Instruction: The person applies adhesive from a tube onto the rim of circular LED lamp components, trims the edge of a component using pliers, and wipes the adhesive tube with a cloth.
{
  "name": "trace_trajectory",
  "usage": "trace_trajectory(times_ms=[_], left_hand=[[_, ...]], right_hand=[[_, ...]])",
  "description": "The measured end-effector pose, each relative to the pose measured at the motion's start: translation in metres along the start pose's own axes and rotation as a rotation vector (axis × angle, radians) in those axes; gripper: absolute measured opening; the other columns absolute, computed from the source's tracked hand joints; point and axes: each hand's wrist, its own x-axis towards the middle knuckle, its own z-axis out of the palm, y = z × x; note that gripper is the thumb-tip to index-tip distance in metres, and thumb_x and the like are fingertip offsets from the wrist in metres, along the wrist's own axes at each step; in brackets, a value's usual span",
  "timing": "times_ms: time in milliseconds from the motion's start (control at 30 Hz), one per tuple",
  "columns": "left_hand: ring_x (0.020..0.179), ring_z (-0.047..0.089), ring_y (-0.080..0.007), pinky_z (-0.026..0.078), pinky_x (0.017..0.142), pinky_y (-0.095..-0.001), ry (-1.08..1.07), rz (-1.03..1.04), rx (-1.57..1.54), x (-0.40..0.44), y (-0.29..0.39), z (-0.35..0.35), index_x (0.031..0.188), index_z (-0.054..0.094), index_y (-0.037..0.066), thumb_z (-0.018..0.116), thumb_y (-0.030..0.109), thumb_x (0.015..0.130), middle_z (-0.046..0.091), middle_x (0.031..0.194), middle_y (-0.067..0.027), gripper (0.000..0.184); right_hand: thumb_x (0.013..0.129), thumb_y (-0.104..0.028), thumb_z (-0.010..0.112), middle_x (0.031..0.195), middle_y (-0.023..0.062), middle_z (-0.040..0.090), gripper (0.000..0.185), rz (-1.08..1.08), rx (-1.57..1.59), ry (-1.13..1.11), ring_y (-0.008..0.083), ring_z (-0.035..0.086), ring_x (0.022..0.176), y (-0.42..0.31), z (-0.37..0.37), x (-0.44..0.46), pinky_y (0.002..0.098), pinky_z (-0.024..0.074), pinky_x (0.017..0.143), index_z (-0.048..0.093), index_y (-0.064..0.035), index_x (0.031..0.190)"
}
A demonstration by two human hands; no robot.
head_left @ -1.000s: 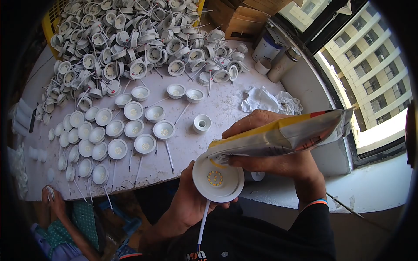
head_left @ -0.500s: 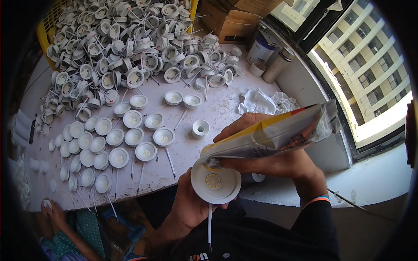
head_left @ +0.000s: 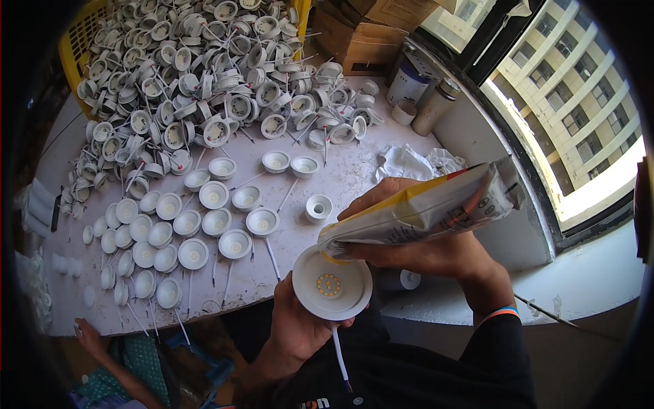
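Window (head_left: 579,116) at two o'clock: my right hand (head_left: 436,255) is clasping a likely soft pouch (head_left: 415,215); my half-curled left hand (head_left: 294,327) is cupping a probably light lamp (head_left: 340,290), best rim-held.

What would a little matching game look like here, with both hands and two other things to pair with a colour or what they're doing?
1. Left hand
2. Right hand
3. Basket
4. Cardboard boxes

A. Brown
B. Gripping a pouch
C. Yellow, with holes
D. Holding a white lamp cup

Pairs: 1-D, 2-B, 3-C, 4-A
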Motion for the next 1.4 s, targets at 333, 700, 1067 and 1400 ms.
trace_trajectory(times_ms=[333, 700, 1067, 1400], left_hand=[[0.104, 0.045, -0.0400, 0.051, 0.071, -0.0429, -0.038, 0.292, 0.242, -0.005, -0.003, -0.006, 0.126, 0.031, 0.006, 0.052, 0.042, 0.074, 0.039, 0.120, -0.0219, 0.066], [0.111, 0.039, -0.0240, 0.037, 0.092, -0.0374, 0.019, 0.908, 0.901, 0.010, -0.011, 0.004, 0.123, 0.023, 0.004, 0.072, 0.030, 0.063, 0.034, 0.118, -0.0139, 0.081], [0.096, 0.048, -0.0236, 0.043, 0.081, -0.0369, 0.085, 1.806, 1.735, 0.020, 0.000, 0.012, 0.104, 0.030, 0.006, 0.069, 0.061, 0.057, 0.038, 0.101, -0.0105, 0.082], [0.091, 0.052, -0.0291, 0.052, 0.073, -0.0383, -0.171, 2.000, 1.560, 0.029, 0.005, 0.019, 0.103, 0.028, 0.012, 0.077, 0.034, 0.060, 0.037, 0.099, -0.0085, 0.068]], right_hand=[[0.066, -0.011, 0.073, 0.089, 0.0070, 0.062, 0.028, -0.082, -0.041, -0.014, 0.0144, 0.059, 0.083, -0.003, -0.006, 0.001, 0.0279, 0.0479, 0.074, 0.061, -0.0024, 0.090], [0.069, -0.019, 0.070, 0.086, 0.0099, 0.060, 0.029, -0.211, -0.006, 0.019, 0.0190, 0.058, 0.074, -0.008, -0.003, 0.001, 0.0295, 0.0465, 0.064, 0.059, -0.0027, 0.090], [0.069, -0.016, 0.069, 0.080, 0.0094, 0.060, 0.026, -0.294, 0.028, 0.024, 0.0179, 0.058, 0.074, -0.025, -0.007, -0.008, 0.0297, 0.0465, 0.064, 0.058, -0.0017, 0.087], [0.068, -0.014, 0.070, 0.078, 0.0087, 0.061, 0.022, -0.326, 0.105, 0.042, 0.0156, 0.058, 0.072, -0.032, -0.007, -0.016, 0.0287, 0.0464, 0.063, 0.060, -0.0008, 0.083]])
